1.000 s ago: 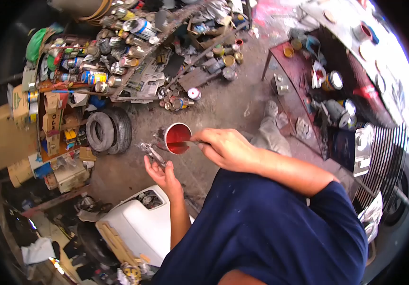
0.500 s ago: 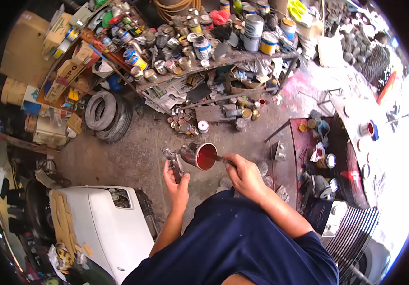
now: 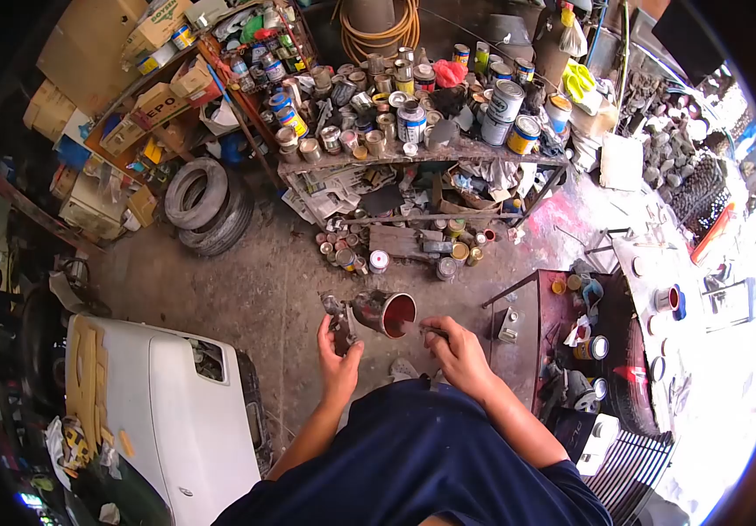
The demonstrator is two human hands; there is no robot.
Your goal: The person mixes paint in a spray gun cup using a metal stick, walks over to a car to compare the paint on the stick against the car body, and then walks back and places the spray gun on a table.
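A spray gun (image 3: 341,326), dark and metallic, is in my left hand (image 3: 339,361), its fingers wrapped around the handle. Joined to the gun's right side, a tilted metal cup (image 3: 369,309) shows red paint (image 3: 398,316) through its round mouth. My right hand (image 3: 457,352) is just right of the cup, with thumb and fingers pinched on a thin stirring stick (image 3: 431,331). The stick's tip is near the cup's mouth; whether it touches the paint is too small to tell.
Beyond my hands stands a bench (image 3: 483,151) crowded with cans. Two tires (image 3: 196,195) lie at the left, above a white vehicle panel (image 3: 163,412). A red-topped table (image 3: 553,302) with cans is at the right. Small cans (image 3: 379,261) stand on the floor.
The view has swung up and shows more of the bench. My right hand has drawn back slightly from the cup, and the stick is less deep in it. My left hand still holds the gun.
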